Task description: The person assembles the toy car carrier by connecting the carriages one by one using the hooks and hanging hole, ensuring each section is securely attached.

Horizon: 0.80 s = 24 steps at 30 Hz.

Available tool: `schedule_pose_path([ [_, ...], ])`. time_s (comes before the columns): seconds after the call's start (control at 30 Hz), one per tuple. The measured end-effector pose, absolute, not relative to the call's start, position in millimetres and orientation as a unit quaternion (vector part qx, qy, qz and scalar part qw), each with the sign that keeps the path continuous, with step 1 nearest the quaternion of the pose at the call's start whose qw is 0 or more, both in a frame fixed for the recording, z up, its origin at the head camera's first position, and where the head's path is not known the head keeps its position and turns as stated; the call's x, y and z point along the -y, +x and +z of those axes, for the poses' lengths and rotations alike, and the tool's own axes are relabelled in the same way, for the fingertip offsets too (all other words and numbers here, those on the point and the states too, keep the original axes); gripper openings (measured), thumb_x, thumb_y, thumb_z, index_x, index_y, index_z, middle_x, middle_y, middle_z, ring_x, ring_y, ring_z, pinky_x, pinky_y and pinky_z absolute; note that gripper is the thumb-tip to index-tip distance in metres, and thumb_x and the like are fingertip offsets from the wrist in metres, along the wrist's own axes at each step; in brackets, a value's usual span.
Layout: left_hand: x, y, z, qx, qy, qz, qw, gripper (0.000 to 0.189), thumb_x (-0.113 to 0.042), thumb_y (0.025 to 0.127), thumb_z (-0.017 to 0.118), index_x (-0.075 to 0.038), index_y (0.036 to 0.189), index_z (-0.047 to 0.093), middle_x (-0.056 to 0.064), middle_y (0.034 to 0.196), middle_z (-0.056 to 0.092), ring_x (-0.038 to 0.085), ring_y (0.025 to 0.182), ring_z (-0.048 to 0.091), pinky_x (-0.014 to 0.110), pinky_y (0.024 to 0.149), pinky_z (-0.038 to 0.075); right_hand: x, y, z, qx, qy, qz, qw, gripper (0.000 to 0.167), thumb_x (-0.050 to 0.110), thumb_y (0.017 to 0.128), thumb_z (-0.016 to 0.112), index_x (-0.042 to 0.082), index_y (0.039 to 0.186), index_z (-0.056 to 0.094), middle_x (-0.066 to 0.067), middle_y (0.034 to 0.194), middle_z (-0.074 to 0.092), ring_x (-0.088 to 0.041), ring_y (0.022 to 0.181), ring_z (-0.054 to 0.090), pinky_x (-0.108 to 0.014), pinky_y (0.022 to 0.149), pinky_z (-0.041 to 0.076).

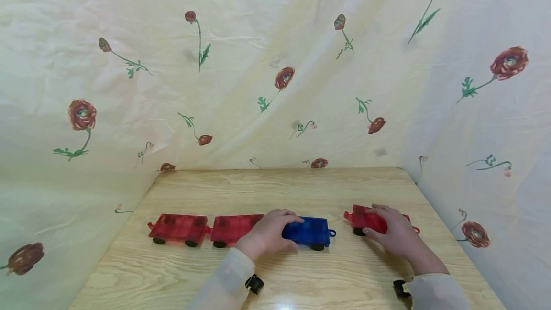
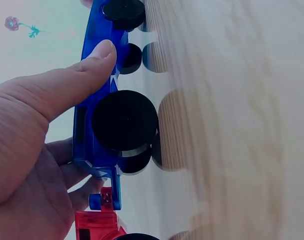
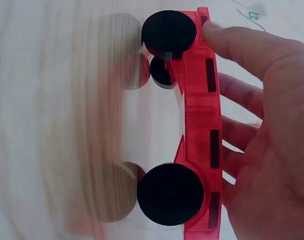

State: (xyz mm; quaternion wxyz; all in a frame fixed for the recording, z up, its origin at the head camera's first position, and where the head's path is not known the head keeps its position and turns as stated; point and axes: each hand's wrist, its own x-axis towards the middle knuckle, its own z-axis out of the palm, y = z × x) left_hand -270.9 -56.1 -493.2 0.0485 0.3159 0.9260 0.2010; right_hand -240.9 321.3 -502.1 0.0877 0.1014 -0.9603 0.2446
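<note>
1. The right hand [image 3: 279, 135] grips a red toy car [image 3: 197, 107], thumb tip against its near side, the other fingers reaching behind it.
2. Black wheels [image 3: 171, 194] jut from the car on the side away from the palm; three show.
3. Dark rectangular patches [image 3: 211, 75] line the car's edge nearest the palm.
4. Beyond the wheels from the hand, the wood-grain tabletop [image 3: 56, 120] mirrors them.
5. Above the thumb shows a thin green sprig [image 3: 253, 14].
</note>
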Motion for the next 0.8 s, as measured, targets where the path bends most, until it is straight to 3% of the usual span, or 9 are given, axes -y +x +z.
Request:
schedule_pose_path([
  [0.37,62,-272,-491,-0.93,0.3,0.209,0.042,0.064,-0.04,0.089,0.085,-0.034,0.148,0.06,-0.004,0.15,0.053,0.022,0.14,0.048,0.045,0.113,0.045,-314,-243,-504,0.959,0.119,0.227,0.118,0.051,0.032,0.086,0.089,0.015,0.13,0.071,-0.017,0.137,0.063,-0.047,0.126,0.056,-0.073,0.098,0.039],
  [0.8,64,-272,-492,-0.925,0.297,0.233,0.046,0.057,-0.039,0.092,0.083,-0.036,0.145,0.062,-0.007,0.141,0.053,0.019,0.134,0.047,0.042,0.109,0.049,-303,-240,-503,0.961,0.122,0.226,0.102,0.052,0.034,0.085,0.09,0.017,0.131,0.071,-0.016,0.138,0.062,-0.047,0.127,0.055,-0.075,0.098,0.04],
])
